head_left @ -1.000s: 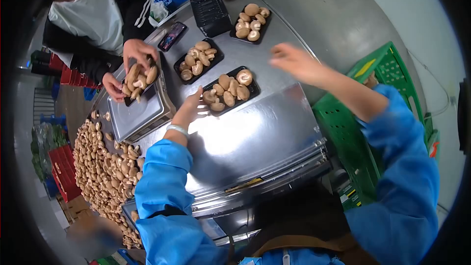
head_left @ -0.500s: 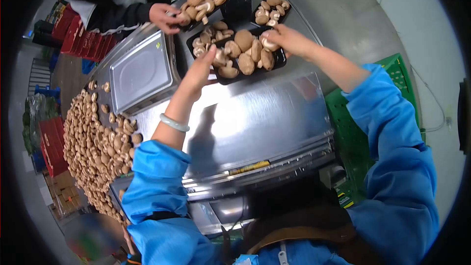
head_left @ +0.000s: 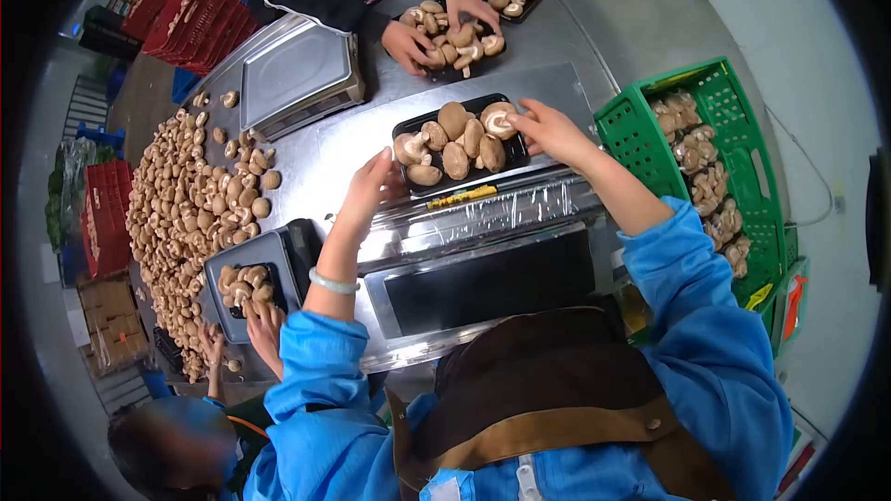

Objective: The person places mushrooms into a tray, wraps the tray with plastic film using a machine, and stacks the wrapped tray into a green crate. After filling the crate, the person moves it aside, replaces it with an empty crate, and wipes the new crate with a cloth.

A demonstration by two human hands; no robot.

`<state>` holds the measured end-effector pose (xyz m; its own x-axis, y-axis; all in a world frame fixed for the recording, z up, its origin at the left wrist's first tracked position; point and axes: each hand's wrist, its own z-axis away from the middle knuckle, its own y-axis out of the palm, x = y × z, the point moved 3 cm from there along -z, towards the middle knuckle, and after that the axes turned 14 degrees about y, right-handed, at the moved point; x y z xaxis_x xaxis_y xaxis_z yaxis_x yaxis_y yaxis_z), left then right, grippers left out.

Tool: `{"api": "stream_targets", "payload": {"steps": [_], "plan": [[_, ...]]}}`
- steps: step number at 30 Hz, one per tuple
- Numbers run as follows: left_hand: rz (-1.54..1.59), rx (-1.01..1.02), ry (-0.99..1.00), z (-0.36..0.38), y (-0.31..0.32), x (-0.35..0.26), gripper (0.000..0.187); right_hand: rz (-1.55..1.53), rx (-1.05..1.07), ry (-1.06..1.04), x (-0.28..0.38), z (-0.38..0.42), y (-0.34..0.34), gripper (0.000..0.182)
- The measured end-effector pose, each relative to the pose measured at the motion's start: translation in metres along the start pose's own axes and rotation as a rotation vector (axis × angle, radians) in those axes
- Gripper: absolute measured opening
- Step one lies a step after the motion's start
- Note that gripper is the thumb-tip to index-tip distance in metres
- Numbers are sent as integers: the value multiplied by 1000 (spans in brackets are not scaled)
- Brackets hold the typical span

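A black tray (head_left: 517,154) filled with brown shiitake mushrooms (head_left: 455,160) lies between my hands, over the near part of the steel work surface. My left hand (head_left: 373,187) grips its left end, thumb up along the side and fingers partly hidden by the tray. At the right end, my right hand (head_left: 555,135) holds the tray with fingertips against a large mushroom (head_left: 498,121) whose pale gill side shows. Just below the tray runs a roll of clear film (head_left: 520,211) with a yellow label (head_left: 461,197). Nearer me is a dark flat plate (head_left: 492,278).
Across the table, a co-worker's hands (head_left: 413,46) touch mushrooms in other trays beside a steel scale (head_left: 297,79). Loose mushrooms (head_left: 186,213) pile up at left. Lower left, another person handles a tray on a second scale (head_left: 288,269). A green crate (head_left: 640,130) with wrapped packs stands right.
My hands have brought the tray nearer to me, away from the trays beside the co-worker. My view has shifted, showing more of the green crate and the person at lower left.
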<state>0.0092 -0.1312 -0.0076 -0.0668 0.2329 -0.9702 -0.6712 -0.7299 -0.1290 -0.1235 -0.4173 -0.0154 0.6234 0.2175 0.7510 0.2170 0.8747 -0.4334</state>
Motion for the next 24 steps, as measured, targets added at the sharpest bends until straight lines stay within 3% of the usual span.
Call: {"api": "stream_targets", "payload": {"steps": [1, 2, 3, 5, 8, 9, 11, 12, 13, 15, 16, 19, 20, 21, 22, 24], "plan": [[4, -29, 22, 14, -5, 6, 47, 24, -68, -63, -10, 10, -6, 62], [-334, -220, 279, 33, -15, 14, 41, 4, -275, -274, -15, 30, -13, 50], [-627, -323, 379, 58, -22, 2, 31, 188, -390, -272, -22, 52, -22, 47], [-972, -459, 262, 95, -31, 11, 19, 552, -622, -250, -30, 95, -37, 43], [-1118, -429, 202, 110, 2, 33, 24, 771, -664, -120, -56, 113, -13, 39], [-1108, -431, 209, 106, 15, 40, 26, 717, -614, -122, -66, 107, 1, 34], [-1014, -372, 289, 94, 27, 49, 25, 483, -568, -218, -79, 90, 21, 30], [-756, -301, 218, 84, 15, 57, 23, 495, -523, -269, -84, 86, 17, 27], [-444, -185, 66, 81, 1, 55, 22, 165, -298, -183, -85, 85, 5, 26], [337, -80, 19, 87, -20, 23, 17, -484, 177, -11, -71, 99, -22, 24], [414, 4, 55, 86, -30, -8, 15, -644, 290, -52, -56, 108, -38, 20], [696, 264, 263, 59, -43, -77, 15, -948, 527, -320, 12, 109, -63, 32], [782, 76, 326, 43, -40, -95, 16, -1032, 513, -444, 32, 95, -69, 28], [865, -114, 382, 27, -33, -106, 17, -1086, 310, -421, 53, 77, -66, 26], [711, -142, 485, 2, -24, -108, 19, -1136, 104, -390, 70, 60, -63, 24], [293, -196, 639, -46, -12, -77, 20, -743, 9, -522, 65, -5, -47, 19]]}}
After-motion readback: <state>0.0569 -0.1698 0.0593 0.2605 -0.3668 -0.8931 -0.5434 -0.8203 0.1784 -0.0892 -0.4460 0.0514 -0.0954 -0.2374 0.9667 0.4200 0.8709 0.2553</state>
